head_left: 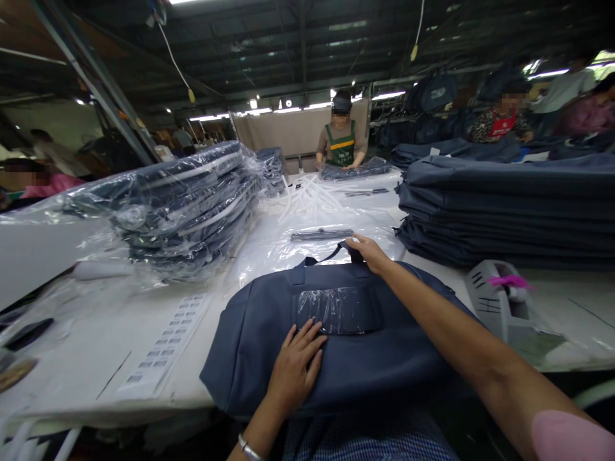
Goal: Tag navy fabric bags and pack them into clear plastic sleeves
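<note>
A dark blue duffel bag (259,320) lies flat before me at the front edge of the white table. On its upper face is a clear plastic pocket (336,310). My left hand (300,358) rests on the bag with fingers stretched out, its fingertips at the pocket's lower left corner. At the bag's far edge my right hand (368,251) is closed on the dark handle strap (354,253), the thumb along the top. The handle's other end arches over to the left and joins the bag there.
Plastic-wrapped bags (192,205) are piled at left, and folded blue bags (504,205) at right. Beyond my bag lie plastic sheets (273,246) and white strips (312,192). A label sheet (166,346) is at left, a tape dispenser (494,294) at right. A co-worker (342,137) stands opposite.
</note>
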`<state>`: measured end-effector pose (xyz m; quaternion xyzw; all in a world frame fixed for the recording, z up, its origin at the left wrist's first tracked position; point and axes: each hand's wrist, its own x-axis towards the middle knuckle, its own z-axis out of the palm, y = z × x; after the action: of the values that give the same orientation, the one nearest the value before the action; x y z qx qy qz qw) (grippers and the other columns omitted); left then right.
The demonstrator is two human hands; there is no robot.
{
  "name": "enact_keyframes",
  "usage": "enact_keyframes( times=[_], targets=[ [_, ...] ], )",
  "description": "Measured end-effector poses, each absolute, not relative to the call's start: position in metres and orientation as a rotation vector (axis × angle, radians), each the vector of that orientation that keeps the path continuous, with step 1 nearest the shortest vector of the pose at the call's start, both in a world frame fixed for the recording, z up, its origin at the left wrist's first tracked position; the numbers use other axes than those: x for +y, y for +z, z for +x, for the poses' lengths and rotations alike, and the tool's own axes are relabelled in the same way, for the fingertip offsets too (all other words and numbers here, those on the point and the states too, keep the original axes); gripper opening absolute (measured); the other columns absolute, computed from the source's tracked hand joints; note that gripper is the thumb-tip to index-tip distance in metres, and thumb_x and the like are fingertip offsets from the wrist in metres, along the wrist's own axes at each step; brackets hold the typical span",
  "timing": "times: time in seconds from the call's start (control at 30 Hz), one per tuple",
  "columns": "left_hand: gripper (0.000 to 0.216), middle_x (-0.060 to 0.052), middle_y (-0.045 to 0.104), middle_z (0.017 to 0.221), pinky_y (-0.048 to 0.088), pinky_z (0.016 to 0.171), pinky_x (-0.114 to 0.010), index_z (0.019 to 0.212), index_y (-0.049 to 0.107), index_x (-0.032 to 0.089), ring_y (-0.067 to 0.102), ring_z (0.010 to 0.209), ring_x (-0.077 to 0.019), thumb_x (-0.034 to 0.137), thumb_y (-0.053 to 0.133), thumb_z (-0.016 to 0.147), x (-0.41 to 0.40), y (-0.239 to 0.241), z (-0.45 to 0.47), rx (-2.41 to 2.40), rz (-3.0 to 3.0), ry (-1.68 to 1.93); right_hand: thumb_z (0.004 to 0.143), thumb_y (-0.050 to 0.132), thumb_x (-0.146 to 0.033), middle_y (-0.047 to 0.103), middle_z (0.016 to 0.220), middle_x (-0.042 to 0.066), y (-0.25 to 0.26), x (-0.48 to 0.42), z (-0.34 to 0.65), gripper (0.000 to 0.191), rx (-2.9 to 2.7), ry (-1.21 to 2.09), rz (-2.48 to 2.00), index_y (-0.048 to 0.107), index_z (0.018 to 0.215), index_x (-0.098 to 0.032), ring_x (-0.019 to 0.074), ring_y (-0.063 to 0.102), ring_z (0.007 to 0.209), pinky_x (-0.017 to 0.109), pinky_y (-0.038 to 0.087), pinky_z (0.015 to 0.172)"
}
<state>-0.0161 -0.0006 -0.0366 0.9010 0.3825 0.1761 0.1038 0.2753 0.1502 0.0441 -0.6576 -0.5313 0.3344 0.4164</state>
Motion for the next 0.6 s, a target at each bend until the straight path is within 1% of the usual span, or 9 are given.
enact_keyframes(
  times=[0.1, 0.17, 0.23, 0.3, 0.33, 0.4, 0.47, 0.53, 0.6],
  targets=[
    [0.038, 0.000, 0.046, 0.152, 0.029, 0.120, -0.054, 0.135, 0.055, 0.030, 0.033, 0.146, -0.0205, 0.027, 0.039, 0.100, -0.001, -0.037, -0.016, 1.126, 2.666, 0.511, 0.093, 0.052, -0.049, 0.076, 0.094, 0.007, 0.045, 0.111, 0.271, 0.058, -1.609, 0.816, -1.400, 0.052, 0.141, -0.015, 0.0216, 0.070, 0.091, 0.035, 0.050, 0.091],
    [0.038, 0.000, 0.048, 0.151, 0.030, 0.119, -0.055, 0.134, 0.056, 0.030, 0.034, 0.145, -0.0207, 0.027, 0.040, 0.100, -0.001, -0.037, -0.016, 1.133, 2.666, 0.514, 0.090, 0.059, -0.046, 0.076, 0.092, 0.005, 0.035, 0.080, 0.267, 0.056, -1.797, 0.745, -1.332, 0.056, 0.139, -0.019, 0.0246, 0.069, 0.095, 0.039, 0.047, 0.096],
    [0.037, 0.000, 0.050, 0.149, 0.032, 0.119, -0.054, 0.133, 0.057, 0.031, 0.038, 0.143, -0.0209, 0.027, 0.041, 0.100, -0.001, -0.037, -0.016, 1.148, 2.659, 0.517, 0.088, 0.062, -0.043, 0.076, 0.098, 0.004, 0.020, 0.050, 0.264, 0.064, -1.844, 0.669, -1.350, 0.046, 0.147, -0.022, 0.0252, 0.068, 0.099, 0.042, 0.045, 0.100],
    [0.037, 0.000, 0.052, 0.147, 0.034, 0.118, -0.054, 0.132, 0.058, 0.031, 0.041, 0.141, -0.0211, 0.027, 0.041, 0.099, -0.002, -0.038, -0.016, 1.158, 2.656, 0.515, 0.089, 0.062, -0.040, 0.076, 0.097, 0.002, 0.006, 0.026, 0.261, 0.072, -1.835, 0.662, -1.331, 0.034, 0.153, -0.023, 0.0235, 0.068, 0.099, 0.042, 0.043, 0.102],
    [0.036, 0.000, 0.053, 0.146, 0.035, 0.117, -0.054, 0.131, 0.058, 0.031, 0.042, 0.141, -0.0214, 0.027, 0.042, 0.099, -0.003, -0.038, -0.017, 1.158, 2.658, 0.513, 0.090, 0.062, -0.039, 0.076, 0.097, 0.002, 0.000, 0.017, 0.260, 0.069, -1.853, 0.666, -1.299, 0.036, 0.152, -0.023, 0.0229, 0.068, 0.099, 0.042, 0.042, 0.103],
    [0.036, 0.000, 0.055, 0.144, 0.036, 0.116, -0.055, 0.130, 0.059, 0.030, 0.045, 0.139, -0.0225, 0.027, 0.043, 0.098, -0.005, -0.036, -0.017, 1.155, 2.669, 0.527, 0.090, 0.063, -0.038, 0.075, 0.101, 0.004, -0.006, 0.005, 0.258, 0.052, -1.941, 0.626, -1.221, 0.055, 0.139, -0.025, 0.0227, 0.066, 0.101, 0.042, 0.041, 0.103],
    [0.033, -0.001, 0.060, 0.139, 0.041, 0.113, -0.052, 0.125, 0.063, 0.029, 0.051, 0.134, -0.0232, 0.026, 0.046, 0.097, -0.006, -0.030, -0.015, 1.185, 2.662, 0.604, 0.091, 0.062, -0.036, 0.074, 0.104, 0.007, -0.008, 0.000, 0.256, 0.031, -2.043, 0.530, -1.148, 0.070, 0.119, -0.025, 0.0228, 0.065, 0.101, 0.042, 0.041, 0.102],
    [0.028, -0.003, 0.066, 0.130, 0.048, 0.107, -0.047, 0.118, 0.066, 0.027, 0.059, 0.124, -0.0231, 0.025, 0.048, 0.096, -0.003, -0.019, -0.008, 1.226, 2.644, 0.730, 0.092, 0.060, -0.033, 0.074, 0.099, 0.007, -0.011, 0.000, 0.253, 0.023, -2.104, 0.435, -1.067, 0.074, 0.109, -0.024, 0.0216, 0.066, 0.095, 0.042, 0.042, 0.100],
    [0.027, -0.005, 0.069, 0.125, 0.052, 0.101, -0.042, 0.116, 0.066, 0.026, 0.063, 0.116, -0.0222, 0.024, 0.048, 0.096, 0.007, -0.007, 0.002, 1.212, 2.660, 0.816, 0.092, 0.060, -0.029, 0.074, 0.091, 0.007, -0.015, 0.001, 0.248, 0.020, -2.124, 0.352, -0.989, 0.074, 0.104, -0.022, 0.0204, 0.066, 0.089, 0.042, 0.044, 0.096]
  ],
)
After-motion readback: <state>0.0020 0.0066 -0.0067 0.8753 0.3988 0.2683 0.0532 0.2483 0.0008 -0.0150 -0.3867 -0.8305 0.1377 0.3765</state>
